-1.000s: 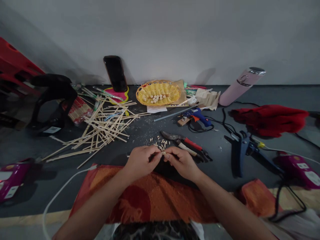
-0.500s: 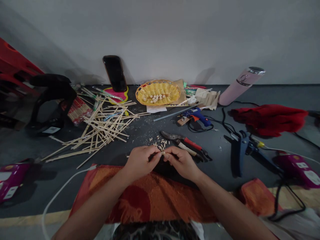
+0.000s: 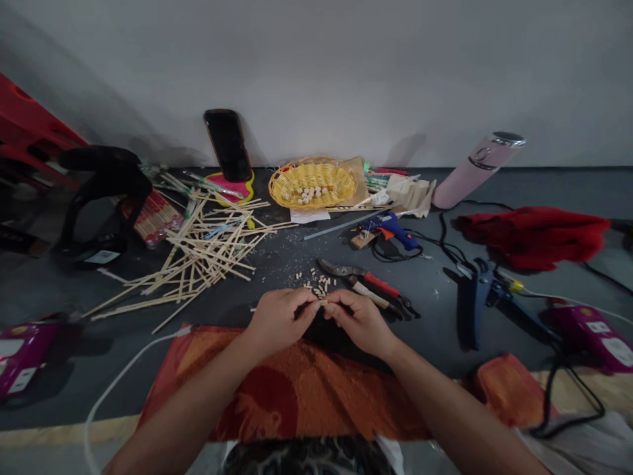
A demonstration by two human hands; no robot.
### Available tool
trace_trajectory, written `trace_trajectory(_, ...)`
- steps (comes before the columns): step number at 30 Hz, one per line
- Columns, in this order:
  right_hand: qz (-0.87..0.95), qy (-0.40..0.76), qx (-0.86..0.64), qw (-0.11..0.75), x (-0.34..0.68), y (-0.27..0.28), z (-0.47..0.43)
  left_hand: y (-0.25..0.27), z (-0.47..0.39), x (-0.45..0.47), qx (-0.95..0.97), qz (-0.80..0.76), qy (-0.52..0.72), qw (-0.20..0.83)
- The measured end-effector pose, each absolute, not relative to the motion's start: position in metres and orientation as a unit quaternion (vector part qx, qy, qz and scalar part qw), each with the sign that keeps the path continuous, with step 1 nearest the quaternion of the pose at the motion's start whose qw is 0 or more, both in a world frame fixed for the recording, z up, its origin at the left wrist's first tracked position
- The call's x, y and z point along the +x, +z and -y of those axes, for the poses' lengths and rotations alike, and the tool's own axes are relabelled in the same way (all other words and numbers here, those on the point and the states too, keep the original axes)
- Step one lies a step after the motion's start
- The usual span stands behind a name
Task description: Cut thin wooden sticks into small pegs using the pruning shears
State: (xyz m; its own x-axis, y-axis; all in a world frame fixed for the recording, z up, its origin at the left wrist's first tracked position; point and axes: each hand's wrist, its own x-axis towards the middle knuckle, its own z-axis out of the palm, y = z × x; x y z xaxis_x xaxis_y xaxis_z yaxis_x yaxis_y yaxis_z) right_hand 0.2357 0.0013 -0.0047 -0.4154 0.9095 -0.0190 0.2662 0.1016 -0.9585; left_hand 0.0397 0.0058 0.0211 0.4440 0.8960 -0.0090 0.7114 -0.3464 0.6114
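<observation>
Well, from my remote seat I see both hands, the left hand (image 3: 284,318) and the right hand (image 3: 359,321), pinching a short wooden piece (image 3: 324,302) over the worktop (image 3: 281,260). Loose wooden bits (image 3: 322,282) lie just beyond it, pruning shears (image 3: 382,284) rest to the right, and the yellow basket (image 3: 319,173) holds small pale pieces (image 3: 309,195).

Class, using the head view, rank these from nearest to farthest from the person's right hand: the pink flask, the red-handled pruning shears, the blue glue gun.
From the right hand:
1. Red-handled pruning shears: just beyond the hand.
2. Blue glue gun: farther back, behind the shears.
3. Pink flask: back right, near the wall.
</observation>
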Motion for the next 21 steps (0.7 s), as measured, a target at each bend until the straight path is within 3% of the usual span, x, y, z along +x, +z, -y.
trace_trajectory(9, 0.693, 0.485, -0.431, 0.315, 0.235, -0.005, -0.001, 0.022, -0.005, 0.040, 0.806, -0.499, 0.165, 0.274)
trace_trajectory(17, 0.796, 0.237, -0.478, 0.286, 0.245, -0.014, -0.010, 0.020, -0.018, 0.025, 0.742, -0.577, 0.217, 0.263)
trace_trajectory(21, 0.798, 0.207, -0.498, 0.269, 0.246, -0.021, -0.013, 0.017, -0.020, 0.023, 0.735, -0.582, 0.226, 0.265)
